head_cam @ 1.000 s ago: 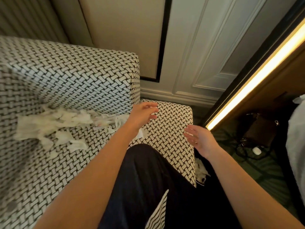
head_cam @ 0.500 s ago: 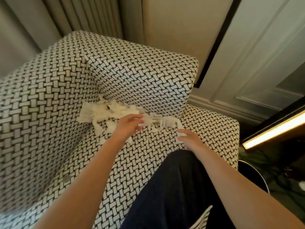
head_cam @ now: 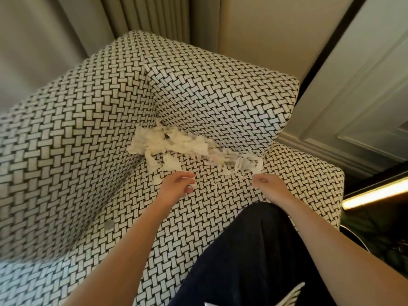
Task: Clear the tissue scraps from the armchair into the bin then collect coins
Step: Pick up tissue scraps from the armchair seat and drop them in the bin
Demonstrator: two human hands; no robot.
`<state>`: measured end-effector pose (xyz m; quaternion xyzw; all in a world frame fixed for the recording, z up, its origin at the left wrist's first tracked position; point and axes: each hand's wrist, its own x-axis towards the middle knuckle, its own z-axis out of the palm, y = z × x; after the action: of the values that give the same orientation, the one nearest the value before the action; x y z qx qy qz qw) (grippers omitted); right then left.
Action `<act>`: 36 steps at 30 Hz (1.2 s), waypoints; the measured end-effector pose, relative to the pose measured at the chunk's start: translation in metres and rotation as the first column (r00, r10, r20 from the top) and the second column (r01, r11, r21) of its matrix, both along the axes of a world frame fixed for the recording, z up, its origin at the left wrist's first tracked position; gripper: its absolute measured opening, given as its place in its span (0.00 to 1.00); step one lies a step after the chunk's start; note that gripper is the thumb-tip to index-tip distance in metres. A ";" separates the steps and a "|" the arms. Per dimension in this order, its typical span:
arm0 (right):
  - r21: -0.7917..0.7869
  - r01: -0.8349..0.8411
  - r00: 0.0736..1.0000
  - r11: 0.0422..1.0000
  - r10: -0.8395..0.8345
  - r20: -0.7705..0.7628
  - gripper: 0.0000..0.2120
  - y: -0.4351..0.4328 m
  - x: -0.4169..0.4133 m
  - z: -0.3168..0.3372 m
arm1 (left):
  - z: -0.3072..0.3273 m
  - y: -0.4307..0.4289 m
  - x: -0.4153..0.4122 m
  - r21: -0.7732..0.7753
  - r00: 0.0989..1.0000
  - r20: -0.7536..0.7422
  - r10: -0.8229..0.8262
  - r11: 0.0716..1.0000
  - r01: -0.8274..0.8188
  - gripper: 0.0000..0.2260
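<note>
A heap of white tissue scraps [head_cam: 176, 143] lies in the back corner of the black-and-white woven armchair [head_cam: 220, 93], trailing right along the seat crease. My left hand [head_cam: 177, 185] hovers just in front of the heap, fingers curled, with a small white scrap between fingertips and thumb. My right hand [head_cam: 270, 184] sits at the right end of the trail, its fingers curled round the end of a tissue strip [head_cam: 257, 167]. A grey coin [head_cam: 108, 223] lies on the seat at the left. The bin's dark rim [head_cam: 353, 236] shows to the right of the chair, mostly hidden by my arm.
My dark-trousered leg [head_cam: 254, 250] rests against the seat front. Curtains [head_cam: 154, 16] and a panelled wall [head_cam: 364, 96] stand behind the chair. A lit strip [head_cam: 375, 194] glows at the right above dark floor.
The view has swung left onto the seat. My right hand came in from beyond the chair's edge to the tissue trail. My left hand drew back slightly from the heap.
</note>
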<state>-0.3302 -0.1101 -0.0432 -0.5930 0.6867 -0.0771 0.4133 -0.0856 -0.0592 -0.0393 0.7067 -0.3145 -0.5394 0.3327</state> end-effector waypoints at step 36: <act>0.051 0.177 0.958 0.983 -0.184 0.220 0.26 0.033 0.113 -0.024 | -0.045 -0.019 0.047 0.108 0.856 0.508 -0.098 0.993 0.049 0.54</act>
<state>-0.2173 -0.0770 -0.0676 -0.5090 0.6883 -0.1701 0.4881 -0.0389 -0.0778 -0.0847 0.8266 -0.3935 -0.3580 0.1837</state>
